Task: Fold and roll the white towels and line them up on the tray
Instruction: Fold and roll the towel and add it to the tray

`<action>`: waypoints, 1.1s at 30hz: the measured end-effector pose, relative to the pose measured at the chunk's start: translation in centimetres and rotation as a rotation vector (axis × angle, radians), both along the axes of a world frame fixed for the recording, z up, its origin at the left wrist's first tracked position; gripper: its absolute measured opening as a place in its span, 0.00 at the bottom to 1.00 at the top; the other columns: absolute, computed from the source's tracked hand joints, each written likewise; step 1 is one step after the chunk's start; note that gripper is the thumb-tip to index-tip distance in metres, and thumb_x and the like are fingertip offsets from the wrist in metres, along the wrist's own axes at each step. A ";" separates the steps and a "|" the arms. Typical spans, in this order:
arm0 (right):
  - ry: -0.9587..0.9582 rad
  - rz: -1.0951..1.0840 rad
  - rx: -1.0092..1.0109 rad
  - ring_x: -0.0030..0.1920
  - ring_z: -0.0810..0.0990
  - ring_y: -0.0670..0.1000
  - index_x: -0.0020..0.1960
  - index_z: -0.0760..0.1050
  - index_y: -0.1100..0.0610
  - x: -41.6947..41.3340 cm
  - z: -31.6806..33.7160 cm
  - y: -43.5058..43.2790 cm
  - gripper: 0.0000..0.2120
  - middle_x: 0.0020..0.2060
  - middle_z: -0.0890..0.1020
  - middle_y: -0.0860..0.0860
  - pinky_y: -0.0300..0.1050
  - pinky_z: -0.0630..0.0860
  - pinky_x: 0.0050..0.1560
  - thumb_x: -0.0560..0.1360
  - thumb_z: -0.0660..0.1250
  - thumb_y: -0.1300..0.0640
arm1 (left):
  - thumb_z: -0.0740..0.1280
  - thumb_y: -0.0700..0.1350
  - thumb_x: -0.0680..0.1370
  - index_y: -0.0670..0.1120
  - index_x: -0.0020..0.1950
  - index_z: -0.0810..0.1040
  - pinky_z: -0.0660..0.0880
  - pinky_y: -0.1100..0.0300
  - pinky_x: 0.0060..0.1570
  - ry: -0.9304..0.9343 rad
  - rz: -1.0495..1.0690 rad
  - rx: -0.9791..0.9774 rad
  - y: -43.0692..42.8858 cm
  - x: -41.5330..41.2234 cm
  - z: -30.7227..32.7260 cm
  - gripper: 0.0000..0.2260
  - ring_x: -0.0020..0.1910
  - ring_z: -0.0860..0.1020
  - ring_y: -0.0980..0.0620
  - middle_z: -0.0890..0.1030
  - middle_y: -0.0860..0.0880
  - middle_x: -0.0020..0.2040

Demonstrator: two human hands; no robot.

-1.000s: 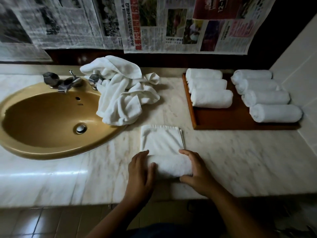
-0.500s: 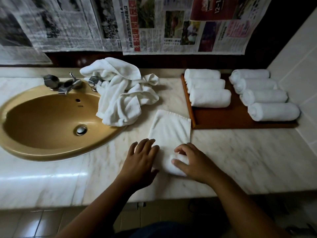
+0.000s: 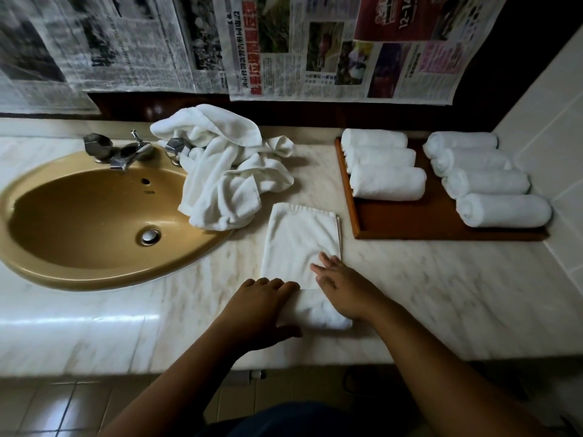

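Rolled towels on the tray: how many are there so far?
7. On the tray, three rolled towels form the left column, four the right; none seems hidden.

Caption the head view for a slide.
The left hand and right hand roll a white towel beside a tray of seven rolled towels.
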State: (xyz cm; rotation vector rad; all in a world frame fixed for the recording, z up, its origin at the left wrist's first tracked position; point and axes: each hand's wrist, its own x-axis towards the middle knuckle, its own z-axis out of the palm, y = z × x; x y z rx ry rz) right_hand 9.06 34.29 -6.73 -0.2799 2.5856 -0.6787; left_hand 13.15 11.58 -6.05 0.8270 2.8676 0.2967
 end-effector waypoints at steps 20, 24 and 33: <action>0.621 -0.182 -0.049 0.49 0.77 0.51 0.55 0.79 0.53 4.9 -2.6 -0.3 0.18 0.49 0.80 0.49 0.52 0.78 0.47 0.83 0.53 0.46 | 0.57 0.74 0.73 0.56 0.72 0.68 0.73 0.53 0.48 0.102 0.139 -0.006 0.8 0.5 -1.8 0.33 0.51 0.78 0.47 0.78 0.53 0.58; 0.672 -0.139 -0.024 0.52 0.78 0.51 0.59 0.79 0.54 5.5 -2.3 -0.5 0.18 0.53 0.81 0.49 0.49 0.77 0.50 0.83 0.54 0.45 | 0.50 0.78 0.72 0.54 0.69 0.71 0.74 0.55 0.44 0.055 0.113 0.021 0.5 0.4 -1.5 0.37 0.47 0.77 0.48 0.77 0.52 0.53; 0.693 -0.209 0.113 0.40 0.74 0.54 0.44 0.76 0.53 5.8 -2.7 -1.1 0.15 0.41 0.77 0.51 0.51 0.73 0.39 0.81 0.55 0.49 | 0.54 0.78 0.70 0.50 0.43 0.69 0.66 0.56 0.33 -0.240 0.284 0.008 1.6 -1.1 0.2 0.30 0.36 0.73 0.51 0.73 0.53 0.36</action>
